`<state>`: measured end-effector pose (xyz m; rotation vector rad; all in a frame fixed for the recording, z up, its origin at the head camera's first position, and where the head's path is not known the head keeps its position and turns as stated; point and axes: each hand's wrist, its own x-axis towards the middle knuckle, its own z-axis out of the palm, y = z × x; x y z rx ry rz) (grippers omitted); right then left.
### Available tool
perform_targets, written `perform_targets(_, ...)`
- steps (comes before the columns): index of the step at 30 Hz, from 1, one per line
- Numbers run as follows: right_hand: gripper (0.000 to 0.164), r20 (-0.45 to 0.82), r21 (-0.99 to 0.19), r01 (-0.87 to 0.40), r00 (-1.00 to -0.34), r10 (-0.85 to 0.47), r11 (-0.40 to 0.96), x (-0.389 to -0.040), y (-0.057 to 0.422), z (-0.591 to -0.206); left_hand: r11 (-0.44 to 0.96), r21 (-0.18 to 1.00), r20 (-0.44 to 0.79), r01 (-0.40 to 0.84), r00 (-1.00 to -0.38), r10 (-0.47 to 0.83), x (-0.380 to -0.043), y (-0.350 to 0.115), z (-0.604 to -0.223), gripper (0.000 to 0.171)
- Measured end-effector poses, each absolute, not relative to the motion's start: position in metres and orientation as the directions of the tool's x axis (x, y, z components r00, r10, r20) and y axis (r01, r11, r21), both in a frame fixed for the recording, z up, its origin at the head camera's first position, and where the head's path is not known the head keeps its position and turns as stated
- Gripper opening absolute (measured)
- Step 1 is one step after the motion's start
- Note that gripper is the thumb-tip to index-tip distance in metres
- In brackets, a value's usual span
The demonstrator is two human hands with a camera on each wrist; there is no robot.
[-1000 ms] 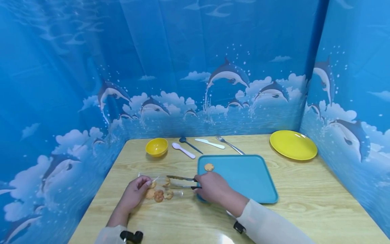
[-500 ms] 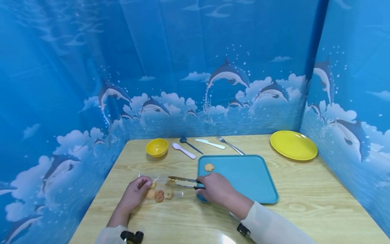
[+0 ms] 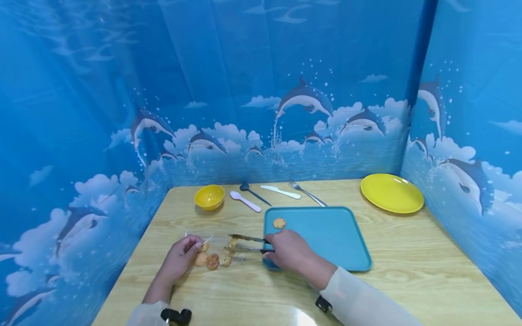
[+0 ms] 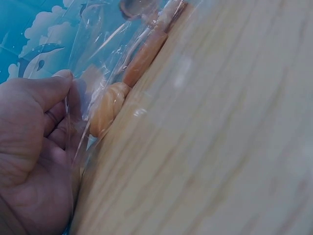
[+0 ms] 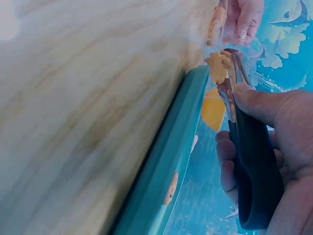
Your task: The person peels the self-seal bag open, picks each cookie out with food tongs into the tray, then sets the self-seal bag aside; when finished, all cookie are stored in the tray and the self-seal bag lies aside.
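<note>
My left hand [image 3: 182, 258] pinches the edge of a clear plastic bag [image 4: 100, 44] lying on the table at left. Several cookies [image 3: 212, 261] lie in or on the bag; the clear film makes it hard to tell which. My right hand [image 3: 291, 253] grips metal tongs [image 5: 257, 171] by their black handles, over the left side of the blue tray [image 3: 326, 237]. Between the tongs' tips is a scalloped cookie [image 5: 217, 67], near the bag's right end. One round cookie [image 3: 279, 223] rests in the tray's upper left corner.
Behind the bag stands a yellow bowl [image 3: 210, 197]. A lilac spoon [image 3: 246, 202], a dark spoon [image 3: 256, 194], a pale knife [image 3: 281, 192] and a metal fork [image 3: 308, 194] lie along the back. At the far right is a yellow plate [image 3: 392, 193]. Dolphin-printed curtains [image 3: 244, 90] border the table.
My right hand has drawn the tongs slightly right, and the cookie between their tips has come along toward the bag's right end. The left hand has stayed in place.
</note>
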<state>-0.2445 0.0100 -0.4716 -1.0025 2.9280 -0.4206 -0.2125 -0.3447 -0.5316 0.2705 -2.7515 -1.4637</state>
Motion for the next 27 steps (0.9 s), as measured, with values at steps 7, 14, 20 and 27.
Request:
perform_targets(7, 0.027, 0.048, -0.239, -0.59, -0.8, -0.598, 0.771, -0.245, 0.01, -0.475, 0.551, 0.824, -0.053, -0.131, -0.987, -0.155, -0.213, -0.346, -0.533, 0.022)
perform_targets(14, 0.026, 0.054, -0.234, -0.596, -0.797, -0.602, 0.768, -0.246, 0.01, -0.477, 0.554, 0.822, -0.052, -0.134, -0.986, -0.161, -0.213, -0.345, -0.533, 0.023)
perform_targets(20, 0.031, 0.046, -0.248, -0.595, -0.795, -0.604, 0.764, -0.248, 0.017, -0.475, 0.558, 0.816, -0.064, -0.149, -0.984, -0.169, -0.214, -0.344, -0.534, 0.024)
perform_targets(27, 0.027, 0.022, -0.255, -0.591, -0.795, -0.606, 0.765, -0.249, 0.02, -0.471, 0.558, 0.817, -0.065, -0.146, -0.985, -0.162, -0.214, -0.345, -0.534, 0.022)
